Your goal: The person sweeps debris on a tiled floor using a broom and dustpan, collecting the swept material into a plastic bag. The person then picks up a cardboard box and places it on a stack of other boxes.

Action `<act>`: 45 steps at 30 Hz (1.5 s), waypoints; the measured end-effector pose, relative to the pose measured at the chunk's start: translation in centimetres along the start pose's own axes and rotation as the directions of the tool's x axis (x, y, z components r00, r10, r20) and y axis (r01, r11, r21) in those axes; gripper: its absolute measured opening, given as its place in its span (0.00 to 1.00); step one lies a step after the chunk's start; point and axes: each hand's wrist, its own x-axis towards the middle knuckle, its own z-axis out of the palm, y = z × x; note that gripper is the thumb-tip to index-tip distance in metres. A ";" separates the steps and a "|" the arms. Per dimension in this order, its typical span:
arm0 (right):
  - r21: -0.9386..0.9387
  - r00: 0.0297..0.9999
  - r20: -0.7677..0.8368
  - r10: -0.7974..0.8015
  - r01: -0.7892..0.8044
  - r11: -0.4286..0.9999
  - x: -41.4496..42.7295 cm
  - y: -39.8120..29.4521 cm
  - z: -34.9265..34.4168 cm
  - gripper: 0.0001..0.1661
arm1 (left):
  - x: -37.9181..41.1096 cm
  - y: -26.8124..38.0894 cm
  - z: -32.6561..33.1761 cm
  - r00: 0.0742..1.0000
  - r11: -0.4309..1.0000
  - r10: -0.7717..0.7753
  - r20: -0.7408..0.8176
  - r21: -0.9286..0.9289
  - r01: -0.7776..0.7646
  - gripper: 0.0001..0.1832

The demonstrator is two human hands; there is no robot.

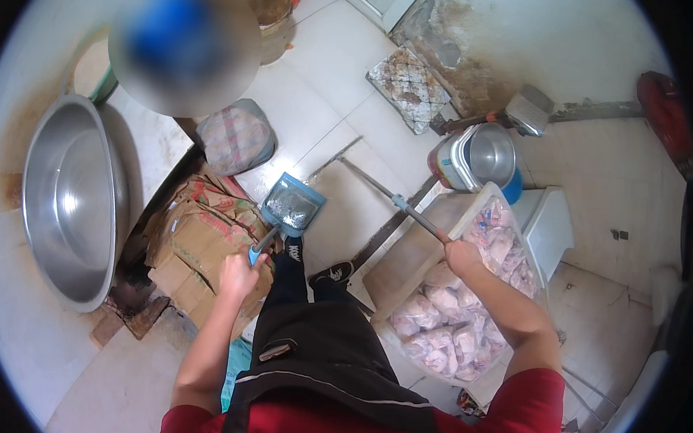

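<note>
My left hand (240, 275) is closed around the blue grip of a long-handled dustpan (293, 205). The dustpan hangs or rests just beyond my shoe (293, 250); whether it touches the floor I cannot tell. In my right hand (461, 256) is the metal pole (372, 182) of a floor sweeper or squeegee, with a light-blue collar partway down. Its thin head (338, 157) lies on the white tiled floor (328, 110), ahead and right of the dustpan, apart from it.
A large tub (428, 232) of bagged pale meat stands at my right, beyond it stacked buckets (490, 156). Flattened cardboard (191, 255) lies at my left, beside a checked bundle (237, 137). A big steel basin (71, 202) stands farther left. A blurred patch hides the upper left.
</note>
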 end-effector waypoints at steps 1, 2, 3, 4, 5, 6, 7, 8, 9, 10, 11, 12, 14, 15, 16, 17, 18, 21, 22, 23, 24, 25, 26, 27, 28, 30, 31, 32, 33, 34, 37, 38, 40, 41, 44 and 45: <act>0.089 0.998 -0.035 0.043 -0.040 0.995 0.2 0.2 0.6 0.36 | 0.5 0.5 0.1 1.000 1.000 0.019 0.011 0.019 -0.020 0.17; 0.179 0.994 -0.066 0.089 -0.076 0.981 0.8 0.4 1.6 0.34 | 1.1 1.0 0.2 0.999 0.998 0.038 0.022 0.038 -0.039 0.17; 0.271 0.987 -0.093 0.135 -0.105 0.957 1.9 0.4 3.0 0.33 | 2.0 0.9 0.7 0.996 0.993 0.091 0.011 0.074 -0.091 0.17; 0.393 0.974 -0.151 0.171 -0.099 0.914 3.6 0.1 4.2 0.29 | 3.0 0.7 1.4 0.989 0.984 0.145 0.006 0.106 -0.144 0.18; 0.511 0.956 -0.205 0.211 -0.080 0.856 5.9 -0.3 5.1 0.26 | 3.8 0.8 1.8 0.981 0.971 0.196 0.002 0.142 -0.195 0.18; 0.609 0.953 -0.175 0.249 -0.094 0.787 8.5 -0.7 5.5 0.25 | 4.7 1.4 1.9 0.974 0.959 0.223 0.024 0.176 -0.224 0.19; 0.698 0.950 -0.138 0.280 -0.107 0.708 10.4 -1.8 5.7 0.24 | 5.6 2.3 1.7 0.972 0.953 0.229 0.049 0.194 -0.234 0.19; 0.805 0.961 0.026 0.274 -0.183 0.564 10.2 -4.3 4.4 0.25 | 6.5 3.3 1.4 0.971 0.947 0.228 0.075 0.216 -0.239 0.19; 0.873 0.952 0.189 0.242 -0.276 0.403 9.6 -6.7 3.0 0.26 | 7.4 4.2 1.3 0.967 0.939 0.233 0.103 0.234 -0.251 0.19; 0.879 0.963 0.145 0.228 -0.232 0.418 9.4 -8.7 3.4 0.27 | 8.2 4.8 1.3 0.961 0.936 0.250 0.115 0.227 -0.271 0.18; 0.882 0.972 0.095 0.217 -0.183 0.435 8.7 -11.0 4.6 0.27 | 9.0 5.3 1.7 0.955 0.929 0.268 0.127 0.229 -0.291 0.18; 0.881 0.978 0.042 0.204 -0.133 0.454 7.7 -13.5 6.3 0.28 | 9.8 5.6 2.2 0.949 0.923 0.284 0.137 0.230 -0.310 0.17; 0.871 0.981 -0.055 0.184 -0.043 0.490 5.4 -17.2 9.7 0.29 | 11.0 6.6 3.2 0.939 0.908 0.310 0.147 0.245 -0.339 0.16; 0.863 0.980 -0.104 0.172 0.003 0.506 4.5 -17.7 9.7 0.30 | 11.6 7.0 3.6 0.935 0.902 0.331 0.127 0.247 -0.353 0.16; 0.911 0.984 -0.075 0.163 0.001 0.413 4.0 -17.5 9.6 0.29 | 12.3 7.4 3.9 0.931 0.896 0.350 0.107 0.250 -0.366 0.16; 0.949 0.988 -0.049 0.150 0.000 0.316 3.2 -17.3 9.4 0.27 | 12.9 7.7 4.1 0.926 0.891 0.367 0.084 0.254 -0.376 0.16; 0.978 0.991 -0.018 0.135 -0.010 0.210 1.9 -17.2 8.8 0.26 | 13.1 8.3 3.8 0.925 0.884 0.367 0.104 0.269 -0.381 0.16; 0.973 0.975 0.115 0.190 -0.149 0.174 -0.9 -14.4 7.8 0.28 | 13.3 7.4 2.7 0.916 0.869 0.378 0.135 0.289 -0.402 0.17; 0.968 0.958 0.149 0.246 -0.192 0.162 -1.3 -13.2 7.9 0.28 | 13.0 7.3 1.9 0.902 0.859 0.402 0.155 0.276 -0.430 0.16; 0.961 0.937 0.183 0.299 -0.235 0.148 -1.6 -11.9 8.2 0.28 | 12.7 7.0 1.0 0.889 0.846 0.415 0.194 0.278 -0.455 0.16; 0.952 0.912 0.216 0.349 -0.276 0.132 -2.0 -11.1 8.7 0.27 | 12.2 6.6 0.1 0.875 0.832 0.426 0.231 0.280 -0.479 0.16; 0.952 0.893 0.260 0.369 -0.300 0.056 -2.1 -10.7 9.9 0.27 | 11.9 6.0 -0.4 0.860 0.821 0.432 0.269 0.278 -0.499 0.16; 0.947 0.871 0.304 0.385 -0.322 -0.021 -1.5 -10.5 11.8 0.27 | 12.0 5.4 -0.2 0.846 0.809 0.443 0.298 0.273 -0.520 0.16; 0.937 0.854 0.346 0.390 -0.337 -0.094 -0.4 -11.0 13.7 0.27 | 11.9 4.5 -0.1 0.835 0.801 0.445 0.322 0.273 -0.533 0.16; 0.978 0.885 0.135 0.446 -0.190 0.081 0.9 -13.0 17.1 0.27 | 11.9 4.1 0.1 0.824 0.793 0.449 0.347 0.270 -0.546 0.16; 0.944 0.866 -0.177 0.468 0.014 0.331 1.9 -18.3 22.6 0.28 | 11.7 5.0 0.4 0.818 0.790 0.482 0.312 0.249 -0.561 0.16; 0.915 0.842 -0.261 0.473 0.060 0.398 1.6 -20.4 23.4 0.28 | 11.4 5.4 0.6 0.813 0.787 0.499 0.300 0.234 -0.570 0.15; 0.936 0.839 -0.215 0.500 0.031 0.351 0.7 -22.7 21.4 0.29 | 11.3 5.3 0.9 0.813 0.779 0.492 0.311 0.260 -0.571 0.15; 0.970 0.904 -0.092 0.416 -0.012 0.241 -0.3 -23.3 19.1 0.29 | 11.5 5.4 1.3 0.811 0.767 0.492 0.317 0.283 -0.576 0.15; 0.989 0.949 0.021 0.314 -0.066 0.134 -1.2 -23.6 16.8 0.29 | 11.7 5.7 1.5 0.809 0.754 0.493 0.321 0.308 -0.581 0.15; 0.990 0.975 0.129 0.181 -0.117 -0.076 -2.5 -23.5 16.6 0.28 | 12.1 6.5 1.4 0.819 0.755 0.495 0.289 0.323 -0.570 0.14; 0.982 0.969 0.163 0.185 -0.141 -0.123 -3.4 -22.9 16.8 0.27 | 12.1 6.2 1.2 0.804 0.742 0.515 0.297 0.314 -0.592 0.14; 0.953 0.945 0.260 0.197 -0.219 -0.208 -6.4 -20.8 14.6 0.25 | 12.7 4.9 0.3 0.775 0.717 0.549 0.313 0.299 -0.630 0.14; 0.930 0.924 0.324 0.204 -0.271 -0.247 -7.7 -19.7 13.9 0.24 | 12.6 4.4 -0.3 0.776 0.714 0.533 0.337 0.313 -0.626 0.14; 0.746 0.827 0.545 0.139 -0.403 -0.530 -8.9 -18.4 16.0 0.20 | 12.2 3.3 -2.4 0.749 0.692 0.532 0.396 0.307 -0.654 0.13; 0.752 0.832 0.541 0.120 -0.416 -0.511 -9.0 -19.3 17.1 0.19 | 12.1 2.6 -2.4 0.736 0.681 0.546 0.400 0.299 -0.668 0.13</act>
